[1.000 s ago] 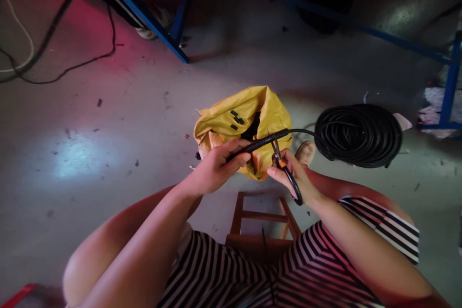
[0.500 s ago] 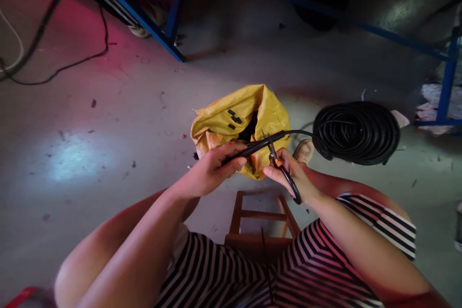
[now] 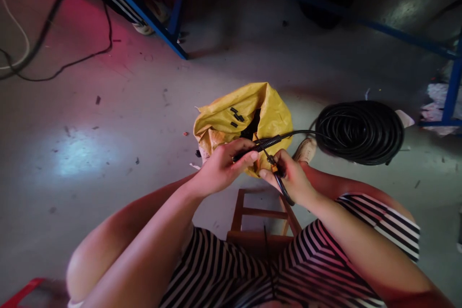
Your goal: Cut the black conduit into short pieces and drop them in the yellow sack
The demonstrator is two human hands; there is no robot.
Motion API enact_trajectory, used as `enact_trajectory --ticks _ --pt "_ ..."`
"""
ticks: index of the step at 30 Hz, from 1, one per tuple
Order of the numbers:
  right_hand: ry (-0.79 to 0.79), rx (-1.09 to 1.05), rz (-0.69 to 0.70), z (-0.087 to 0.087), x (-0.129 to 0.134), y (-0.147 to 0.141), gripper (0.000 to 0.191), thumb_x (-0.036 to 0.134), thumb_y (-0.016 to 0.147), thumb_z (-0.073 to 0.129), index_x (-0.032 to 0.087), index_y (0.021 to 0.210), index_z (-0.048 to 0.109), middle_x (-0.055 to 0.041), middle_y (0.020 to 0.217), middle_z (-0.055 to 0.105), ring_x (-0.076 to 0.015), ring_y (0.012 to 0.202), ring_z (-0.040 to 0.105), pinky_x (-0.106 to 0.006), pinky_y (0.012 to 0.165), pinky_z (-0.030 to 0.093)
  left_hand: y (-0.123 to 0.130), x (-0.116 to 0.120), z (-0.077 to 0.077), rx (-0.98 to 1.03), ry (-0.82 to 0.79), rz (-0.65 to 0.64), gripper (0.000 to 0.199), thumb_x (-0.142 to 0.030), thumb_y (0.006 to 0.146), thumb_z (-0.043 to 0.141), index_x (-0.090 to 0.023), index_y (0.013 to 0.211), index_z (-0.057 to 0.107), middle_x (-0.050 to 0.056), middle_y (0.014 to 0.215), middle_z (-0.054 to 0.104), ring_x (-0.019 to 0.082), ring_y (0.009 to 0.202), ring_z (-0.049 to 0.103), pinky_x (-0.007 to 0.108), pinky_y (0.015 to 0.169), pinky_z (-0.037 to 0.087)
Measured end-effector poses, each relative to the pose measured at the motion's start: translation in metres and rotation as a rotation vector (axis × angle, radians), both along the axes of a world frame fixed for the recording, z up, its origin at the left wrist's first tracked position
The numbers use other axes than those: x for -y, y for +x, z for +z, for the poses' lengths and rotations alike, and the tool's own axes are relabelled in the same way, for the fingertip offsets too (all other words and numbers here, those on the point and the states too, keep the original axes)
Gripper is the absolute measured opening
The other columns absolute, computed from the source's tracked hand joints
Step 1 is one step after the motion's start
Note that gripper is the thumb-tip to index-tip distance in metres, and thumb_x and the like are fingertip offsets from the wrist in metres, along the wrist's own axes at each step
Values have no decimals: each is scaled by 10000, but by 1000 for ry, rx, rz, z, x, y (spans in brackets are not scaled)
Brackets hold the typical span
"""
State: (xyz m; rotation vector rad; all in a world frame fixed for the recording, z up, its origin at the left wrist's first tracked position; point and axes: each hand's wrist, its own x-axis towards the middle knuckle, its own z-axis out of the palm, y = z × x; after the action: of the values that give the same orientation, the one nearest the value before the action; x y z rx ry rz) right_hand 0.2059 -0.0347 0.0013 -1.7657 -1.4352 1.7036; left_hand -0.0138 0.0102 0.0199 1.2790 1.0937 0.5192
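Observation:
My left hand (image 3: 231,161) is wrapped round a black ribbed tube (image 3: 270,144), held slanting over the sack. From the tube's right end a thinner black cable (image 3: 299,132) runs to a large black coil (image 3: 361,132) on the floor. In my right hand (image 3: 295,178) are scissors (image 3: 285,190) with black and orange handles. Their blades cross the tube just right of my left fingers; how far they are closed is hard to see. Below both hands stands a yellow sack (image 3: 249,96), its mouth open, with short black tube pieces (image 3: 237,114) on its folds.
A wooden stool frame (image 3: 260,211) is between my legs, behind the sack. Blue metal legs (image 3: 176,9) stand ahead, with a blue bar (image 3: 378,26) at the far right. Cables (image 3: 72,65) lie on the floor at left, among scattered scraps.
The ribbed tube has shifted a little left with my left hand. The scissors have moved slightly left and down along it, and their blades show less clearly.

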Motion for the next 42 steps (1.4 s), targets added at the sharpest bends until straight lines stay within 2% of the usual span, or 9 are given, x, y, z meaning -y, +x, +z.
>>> enact_trajectory --ticks 3,7,9,16,23,26,31,42 --pt "-18 39 18 4 -2 -2 493 594 790 761 265 866 402 45 709 509 -170 649 484 -287 624 342 4 2 -2 -55 27 27 296 -418 1016 565 -149 943 665 45 845 692 174 783 633 278 707 501" --pt "-32 51 46 11 -5 -4 480 586 792 747 266 904 408 36 744 541 -184 682 516 -290 650 368 4 3 -2 -27 49 -2 300 -423 1016 584 -149 1070 693 69 973 740 190 865 663 281 744 514" --pt "-36 52 63 13 -5 -5 474 572 792 752 264 918 414 39 754 543 -182 691 518 -290 664 375 4 3 -2 -39 87 -7 294 -419 1017 588 -152 1069 702 64 973 741 192 879 665 286 770 513" --pt "-44 -45 21 10 -4 -2 486 596 806 757 256 902 423 53 762 507 -158 690 481 -285 687 389 4 3 -4 -91 175 39 271 -371 1017 579 -155 875 664 11 777 641 141 709 585 255 650 464" --pt "-39 -91 21 5 0 -1 459 576 839 748 252 915 432 54 779 494 -151 713 470 -283 700 393 9 9 -8 -115 285 62 169 -277 1012 590 -151 1058 693 43 934 737 162 834 682 270 772 519" --pt "-42 -122 28 3 2 1 430 551 865 737 253 944 437 49 812 504 -152 742 480 -282 717 407 9 10 -8 -123 299 23 164 -260 1023 574 -156 1075 690 37 930 739 157 832 686 264 776 519" --pt "-85 -169 49 4 -1 1 443 572 880 728 253 1015 452 37 879 514 -154 789 489 -285 743 425 10 14 -9 -178 324 -16 146 -254 1030 564 -168 968 664 5 811 680 135 718 629 256 685 479" --pt "-53 -151 176 3 -5 2 444 637 940 609 243 1060 441 -5 933 553 -183 837 545 -310 771 456 8 22 -13 -198 299 -83 179 -284 1061 527 -185 932 602 -1 812 653 125 712 603 250 663 439"
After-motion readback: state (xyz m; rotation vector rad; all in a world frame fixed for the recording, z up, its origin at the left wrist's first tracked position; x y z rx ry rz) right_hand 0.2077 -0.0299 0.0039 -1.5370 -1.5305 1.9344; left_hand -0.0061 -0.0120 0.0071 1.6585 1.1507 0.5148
